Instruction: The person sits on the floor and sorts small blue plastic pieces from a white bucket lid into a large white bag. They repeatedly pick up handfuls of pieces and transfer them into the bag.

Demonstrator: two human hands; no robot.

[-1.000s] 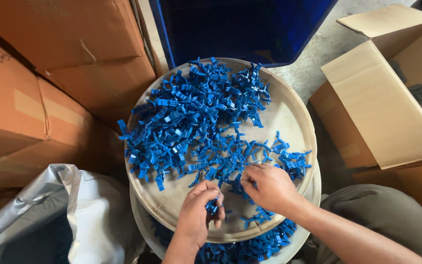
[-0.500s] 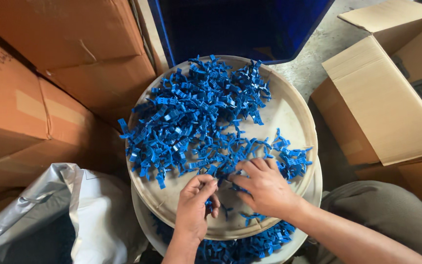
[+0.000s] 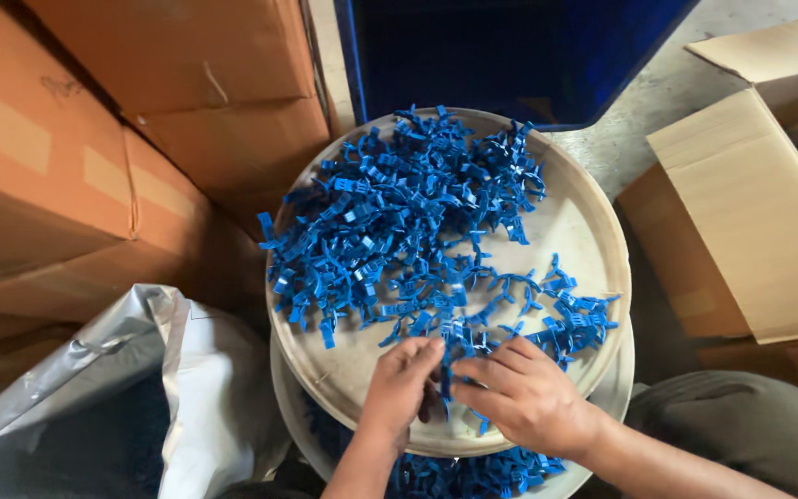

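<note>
A round beige tray (image 3: 576,222) holds a heap of small blue plastic clips (image 3: 399,222), spread thickest at its left and back. At the tray's near edge my left hand (image 3: 399,388) and my right hand (image 3: 521,393) meet, fingertips together, pinching a small blue clip (image 3: 447,370) between them. More blue clips (image 3: 574,319) lie just right of my right hand. A second tray (image 3: 613,397) sits underneath, with blue clips (image 3: 473,473) showing under the upper tray's rim.
Stacked brown cardboard boxes (image 3: 94,157) stand at the left. A dark blue bin (image 3: 510,46) is behind the tray. An open cardboard box (image 3: 750,212) is at the right. A silver-white plastic bag (image 3: 113,397) lies at the lower left. My knee (image 3: 741,434) is at the lower right.
Both hands have stayed together at the tray's near edge, shifting slightly upward toward the pile while working a clip between the fingertips.
</note>
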